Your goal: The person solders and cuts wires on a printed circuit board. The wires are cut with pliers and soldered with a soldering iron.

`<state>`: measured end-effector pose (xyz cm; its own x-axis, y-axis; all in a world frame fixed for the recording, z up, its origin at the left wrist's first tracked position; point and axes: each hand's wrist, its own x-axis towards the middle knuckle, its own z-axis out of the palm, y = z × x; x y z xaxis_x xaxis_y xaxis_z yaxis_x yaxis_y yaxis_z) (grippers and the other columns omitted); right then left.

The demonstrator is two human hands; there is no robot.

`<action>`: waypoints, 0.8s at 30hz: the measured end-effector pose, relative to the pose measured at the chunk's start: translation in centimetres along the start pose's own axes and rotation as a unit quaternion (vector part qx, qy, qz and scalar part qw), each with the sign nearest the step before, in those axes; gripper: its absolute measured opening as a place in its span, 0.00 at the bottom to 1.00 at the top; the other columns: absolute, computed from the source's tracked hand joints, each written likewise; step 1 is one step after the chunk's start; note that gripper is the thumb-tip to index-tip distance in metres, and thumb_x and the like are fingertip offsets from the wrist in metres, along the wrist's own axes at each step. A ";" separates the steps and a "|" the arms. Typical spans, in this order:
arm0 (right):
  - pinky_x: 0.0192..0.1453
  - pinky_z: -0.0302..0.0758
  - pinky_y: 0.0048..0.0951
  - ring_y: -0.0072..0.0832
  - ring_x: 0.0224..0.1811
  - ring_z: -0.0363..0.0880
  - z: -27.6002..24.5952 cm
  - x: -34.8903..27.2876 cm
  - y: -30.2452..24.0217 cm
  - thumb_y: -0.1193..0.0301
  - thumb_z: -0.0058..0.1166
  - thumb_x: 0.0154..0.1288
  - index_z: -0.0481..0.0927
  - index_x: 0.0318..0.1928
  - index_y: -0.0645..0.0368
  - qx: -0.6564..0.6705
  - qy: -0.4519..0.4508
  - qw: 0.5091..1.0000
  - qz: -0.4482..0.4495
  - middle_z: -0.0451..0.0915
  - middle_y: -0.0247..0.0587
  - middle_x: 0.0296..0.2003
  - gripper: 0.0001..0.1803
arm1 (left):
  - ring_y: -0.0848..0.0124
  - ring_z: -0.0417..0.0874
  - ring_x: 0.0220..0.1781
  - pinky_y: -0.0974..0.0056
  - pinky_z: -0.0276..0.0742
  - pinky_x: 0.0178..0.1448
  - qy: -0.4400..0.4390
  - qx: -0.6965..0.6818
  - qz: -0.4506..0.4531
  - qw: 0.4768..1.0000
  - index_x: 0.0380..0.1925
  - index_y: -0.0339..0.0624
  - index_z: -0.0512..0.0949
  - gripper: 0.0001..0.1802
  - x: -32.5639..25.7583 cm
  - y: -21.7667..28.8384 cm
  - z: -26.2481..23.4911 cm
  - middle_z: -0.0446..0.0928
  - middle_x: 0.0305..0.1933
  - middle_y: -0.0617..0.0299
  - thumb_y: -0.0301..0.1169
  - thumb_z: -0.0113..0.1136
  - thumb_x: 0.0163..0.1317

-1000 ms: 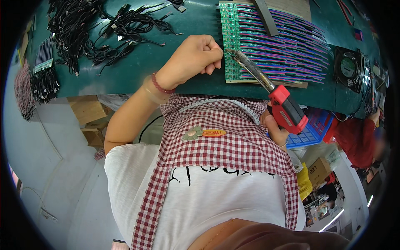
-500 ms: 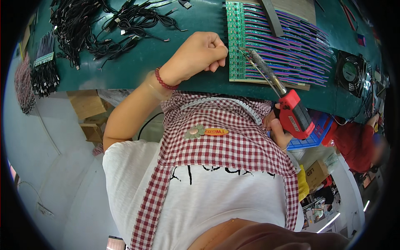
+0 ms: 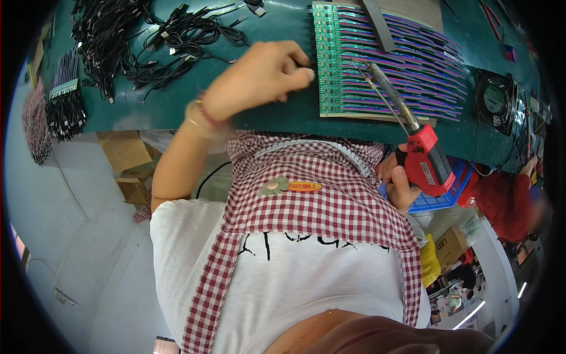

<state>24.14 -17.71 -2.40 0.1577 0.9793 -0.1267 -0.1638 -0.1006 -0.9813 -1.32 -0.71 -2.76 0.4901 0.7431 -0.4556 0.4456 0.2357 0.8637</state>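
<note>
My left hand [image 3: 259, 76], a beaded bracelet at its wrist, is over the table just left of a green circuit board panel [image 3: 328, 76]. Its fingers are curled in, and whatever they may pinch is hidden. In my right hand [image 3: 401, 183] is a red-and-black soldering gun [image 3: 429, 162], pointing up and left. The metal tip hovers over the rows of thin multicoloured wires [image 3: 407, 71] fanning rightward from the panel. A dark flat bar [image 3: 377, 26] lies across those wires at the far side.
Black USB cables [image 3: 118, 47] are heaped at the far left of the green table [image 3: 277, 118]. Further left hang bundled wires [image 3: 65, 97]. A black fan [image 3: 495, 100] stands at the right. Below the table edge are a blue crate [image 3: 433, 200] and cardboard boxes [image 3: 124, 150]. A person in red [image 3: 501, 206] sits right.
My left hand has shifted left, away from the panel, with some blur. The soldering gun has moved slightly right and its tip has drawn back from the panel's edge.
</note>
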 end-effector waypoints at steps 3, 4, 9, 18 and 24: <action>0.18 0.62 0.23 0.22 0.14 0.61 -0.3 0.5 0.0 0.70 0.50 0.59 0.62 0.51 0.69 0.002 0.023 1.000 -0.006 0.65 0.37 0.15 0.22 | 0.79 0.74 0.20 0.73 0.69 0.22 0.153 0.207 0.071 0.964 0.31 0.34 0.76 0.11 2.2 1.7 -4.0 0.76 0.20 0.65 0.34 0.54 0.60; 0.18 0.62 0.23 0.22 0.14 0.61 -0.2 0.8 -0.1 0.70 0.50 0.59 0.62 0.51 0.69 0.000 0.026 1.000 -0.007 0.65 0.37 0.15 0.22 | 0.79 0.74 0.22 0.73 0.71 0.27 0.227 0.279 0.183 0.915 0.33 0.36 0.77 0.10 4.1 2.1 -5.7 0.77 0.22 0.66 0.32 0.52 0.61; 0.19 0.63 0.22 0.21 0.14 0.60 0.2 1.5 -0.8 0.71 0.48 0.61 0.61 0.51 0.68 0.031 -0.003 0.999 -0.037 0.64 0.37 0.15 0.21 | 0.52 0.76 0.38 0.54 0.72 0.41 0.375 0.487 0.258 0.746 0.27 0.37 0.76 0.06 9.9 2.6 -9.9 0.76 0.32 0.49 0.28 0.56 0.49; 0.18 0.62 0.22 0.20 0.14 0.59 0.6 2.2 -1.0 0.70 0.47 0.61 0.61 0.51 0.68 0.044 0.035 0.997 -0.058 0.63 0.36 0.15 0.21 | 0.52 0.76 0.36 0.53 0.73 0.41 0.357 0.505 0.230 0.752 0.23 0.37 0.74 0.05 10.1 2.9 -9.1 0.75 0.32 0.48 0.28 0.56 0.48; 0.18 0.61 0.22 0.20 0.14 0.59 1.0 3.4 -1.6 0.70 0.45 0.61 0.61 0.51 0.67 0.052 0.018 0.995 -0.085 0.63 0.35 0.16 0.20 | 0.52 0.74 0.37 0.53 0.70 0.41 0.351 0.389 0.198 0.829 0.22 0.37 0.72 0.06 9.4 3.3 -9.4 0.74 0.31 0.49 0.28 0.57 0.50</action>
<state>23.94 -14.08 -1.10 0.2271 0.9733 0.0329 -0.2309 0.0866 -0.9691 -2.32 12.96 -2.17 0.2782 0.9116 0.3028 0.8357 -0.3851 0.3916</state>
